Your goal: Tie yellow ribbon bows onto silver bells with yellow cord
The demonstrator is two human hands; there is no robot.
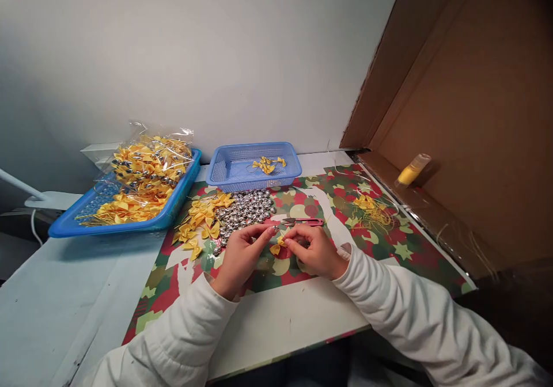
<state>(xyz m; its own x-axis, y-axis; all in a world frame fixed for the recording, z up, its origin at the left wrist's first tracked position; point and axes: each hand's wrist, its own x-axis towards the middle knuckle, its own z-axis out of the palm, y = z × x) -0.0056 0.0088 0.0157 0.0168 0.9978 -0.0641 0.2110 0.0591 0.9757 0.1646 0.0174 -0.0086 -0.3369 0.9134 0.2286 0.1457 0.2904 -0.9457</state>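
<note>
Between the thumb and forefinger of my left hand [242, 257] is a small silver bell [275, 228]. My right hand [314, 253] pinches a yellow ribbon bow [276, 249] by its middle, close beside the bell. Whether a thread joins the two is too small to tell. Just beyond my left hand lies a heap of silver bells [247, 208], with a pile of yellow bows [201, 217] on its left. Thread snips [305, 222] with pink handles rest behind my right hand.
At the left, a blue basket [190, 185] holds many bows and a clear bag [151, 151] of bows with bells. A smaller blue basket [220, 174] at the back contains several bows. Yellow cords [375, 214] lie right, near a yellow-filled tube [412, 170] and a cardboard wall [466, 116].
</note>
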